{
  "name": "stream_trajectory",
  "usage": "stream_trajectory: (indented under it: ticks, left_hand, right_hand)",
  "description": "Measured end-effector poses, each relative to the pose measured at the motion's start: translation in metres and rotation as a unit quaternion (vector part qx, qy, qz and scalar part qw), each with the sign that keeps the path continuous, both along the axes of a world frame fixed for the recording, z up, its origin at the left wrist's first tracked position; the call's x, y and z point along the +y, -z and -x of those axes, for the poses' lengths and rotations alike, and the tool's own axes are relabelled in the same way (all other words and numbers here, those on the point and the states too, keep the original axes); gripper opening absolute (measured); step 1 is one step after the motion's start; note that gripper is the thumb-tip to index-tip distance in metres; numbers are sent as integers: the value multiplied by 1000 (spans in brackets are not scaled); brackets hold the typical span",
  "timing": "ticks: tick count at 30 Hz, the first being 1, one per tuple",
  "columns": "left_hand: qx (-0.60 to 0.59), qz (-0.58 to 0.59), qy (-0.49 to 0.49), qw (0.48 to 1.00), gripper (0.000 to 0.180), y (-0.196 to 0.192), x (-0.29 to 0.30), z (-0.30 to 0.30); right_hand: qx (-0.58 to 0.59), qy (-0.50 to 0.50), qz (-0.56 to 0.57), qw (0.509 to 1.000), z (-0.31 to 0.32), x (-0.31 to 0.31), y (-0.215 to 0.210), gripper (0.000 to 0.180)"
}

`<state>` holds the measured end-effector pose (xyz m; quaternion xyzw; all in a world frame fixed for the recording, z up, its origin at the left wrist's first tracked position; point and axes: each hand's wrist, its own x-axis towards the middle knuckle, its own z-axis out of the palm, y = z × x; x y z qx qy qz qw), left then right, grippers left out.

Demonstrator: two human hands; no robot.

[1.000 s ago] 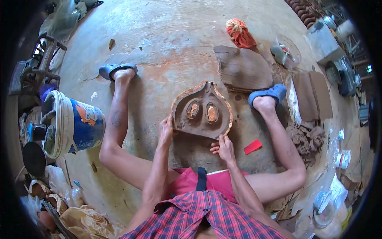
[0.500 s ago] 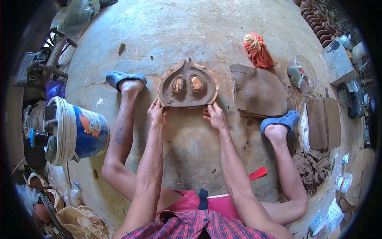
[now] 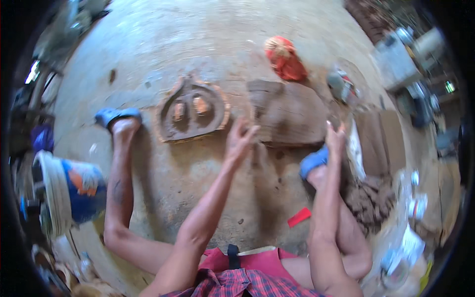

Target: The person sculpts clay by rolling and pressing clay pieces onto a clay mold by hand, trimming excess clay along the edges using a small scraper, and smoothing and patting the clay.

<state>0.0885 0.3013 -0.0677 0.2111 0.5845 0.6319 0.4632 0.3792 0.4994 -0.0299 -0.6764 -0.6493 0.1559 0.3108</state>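
Observation:
My left hand (image 3: 239,142) is over the floor at the left edge of a brown clay slab (image 3: 294,114), fingers apart and holding nothing. Beside the slab's right edge is my right hand (image 3: 336,136), also empty, its thumb and fingers spread; whether either hand touches the clay is blurred. The slab's top is smooth, and its left end looks rougher. Left of it, a rounded mould with a pointed top (image 3: 217,129) lies on the floor, with two oval raised pieces inside its dark hollow.
A red cloth bundle (image 3: 288,62) lies beyond the slab. To the right are a clay block (image 3: 378,141), crumpled clay lumps (image 3: 368,200) and a clear container (image 3: 341,85). A red flat piece (image 3: 299,217) lies between my legs. A white-and-blue bucket (image 3: 81,190) stands left.
Both hands have let go of the mould and moved right to the two sides of the clay slab. The mould stays on the floor. The whole view has shifted, moving the scene leftward.

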Motion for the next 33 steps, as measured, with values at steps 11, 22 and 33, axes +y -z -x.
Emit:
stream_trajectory:
  ticks: [11,22,33]
  left_hand:
    - [128,110,15,986,98,14,41,-8]
    - [194,131,78,969,89,4,-51,17]
    - [164,163,77,970,89,7,-271,-9]
  right_hand:
    - [133,-29,163,977,28,-2,23,58]
    - [59,68,148,985,33,-140,21,65]
    - [97,-58,260,959,-19,-327,25,87]
